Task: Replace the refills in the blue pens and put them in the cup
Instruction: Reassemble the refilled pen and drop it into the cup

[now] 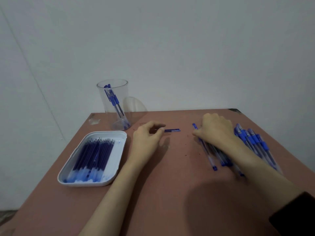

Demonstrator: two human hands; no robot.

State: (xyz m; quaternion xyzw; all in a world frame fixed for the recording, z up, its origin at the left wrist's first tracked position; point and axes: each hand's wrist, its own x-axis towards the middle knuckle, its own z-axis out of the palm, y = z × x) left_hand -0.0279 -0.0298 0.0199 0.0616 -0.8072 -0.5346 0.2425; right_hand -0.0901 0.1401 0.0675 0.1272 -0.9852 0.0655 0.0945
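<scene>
A clear plastic cup (113,106) stands at the table's far left with a few blue pens (114,101) leaning inside it. A white tray (119,135) near the left edge holds several blue refills (92,155). My left hand (146,138) pinches one end of a refill (172,130) that lies flat on the table, pointing right. My right hand (214,130) rests with curled fingers on a pile of blue pens (252,143) at the right, gripping one pen (195,126) whose capped end sticks out to the left.
The brown table (170,184) stands against a white wall; its back edge runs just behind the hands. A transparent lid (134,104) leans behind the cup. A dark sleeve (296,213) covers my right forearm at the lower right.
</scene>
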